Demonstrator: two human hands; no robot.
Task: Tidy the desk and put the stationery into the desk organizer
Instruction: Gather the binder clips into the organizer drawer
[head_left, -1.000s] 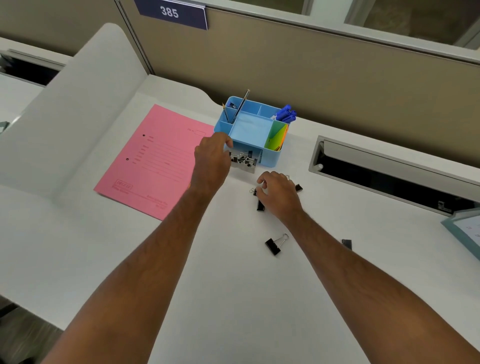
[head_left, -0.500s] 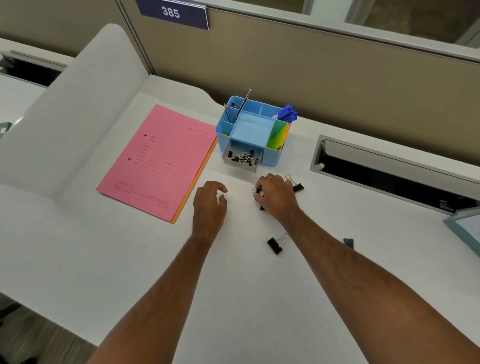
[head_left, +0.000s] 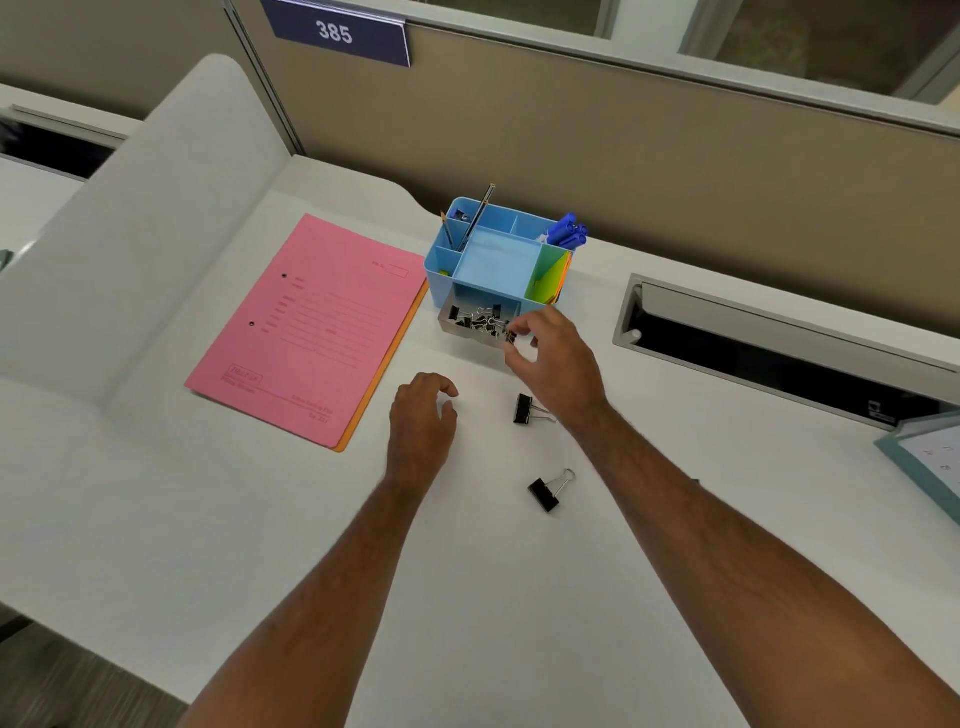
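A blue desk organizer (head_left: 496, 260) stands at the back of the white desk, with pencils, blue markers (head_left: 567, 234) and coloured sticky notes in its compartments. Its front drawer (head_left: 475, 325) is pulled open and holds several black binder clips. My right hand (head_left: 553, 358) hovers at the drawer's right end, fingers pinched on a small black binder clip (head_left: 510, 338). My left hand (head_left: 423, 415) rests on the desk, fingers curled, holding nothing. Two more binder clips lie on the desk: one (head_left: 524, 409) just below my right hand, another (head_left: 548, 491) nearer me.
A pink file folder (head_left: 317, 327) over an orange one lies left of the organizer. A cable slot (head_left: 769, 348) opens in the desk at right. A framed calendar corner (head_left: 930, 457) sits at the far right. A partition wall runs behind.
My right hand lifted a clip from the desk and carried it up to the drawer. My left hand drew back from the drawer and rests on the desk.
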